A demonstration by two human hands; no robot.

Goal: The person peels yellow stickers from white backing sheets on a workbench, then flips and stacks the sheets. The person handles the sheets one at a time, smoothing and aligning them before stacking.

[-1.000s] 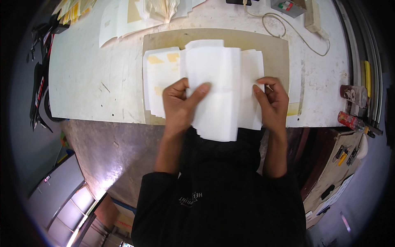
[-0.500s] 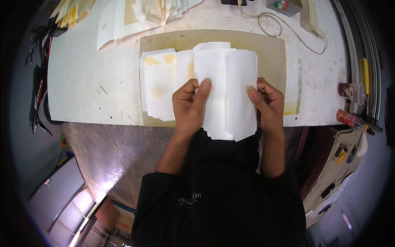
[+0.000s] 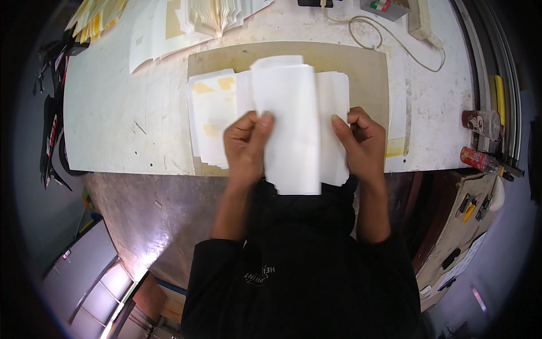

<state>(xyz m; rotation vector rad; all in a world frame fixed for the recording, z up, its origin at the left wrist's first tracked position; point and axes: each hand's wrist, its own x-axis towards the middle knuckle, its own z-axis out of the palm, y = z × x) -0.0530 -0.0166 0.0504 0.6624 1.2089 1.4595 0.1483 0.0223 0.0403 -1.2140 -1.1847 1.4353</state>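
Observation:
Two stacks of white paper sheets are held upright over the front of the table. My left hand (image 3: 248, 148) grips the left paper stack (image 3: 291, 133), thumb on its face and fingers curled behind. The right paper stack (image 3: 334, 127) is pinched at its outer edge by my right hand (image 3: 364, 144), thumb in front. The left stack overlaps the right one, hiding its inner edge; whether they are joined there I cannot tell. Behind my left hand, more white sheets with yellowish patches (image 3: 213, 116) lie on a beige board (image 3: 339, 56).
At the back of the white table (image 3: 124, 113) lie a fanned-out paper bundle (image 3: 212, 17) and yellow-edged papers (image 3: 99, 20). A cable (image 3: 389, 31) loops at the back right. A plastic cup (image 3: 480, 124) and a red-labelled bottle (image 3: 479, 159) are by the right edge.
Both hands have shifted slightly left. The left paper stack has swung across in front of the right one, which earlier lay over it.

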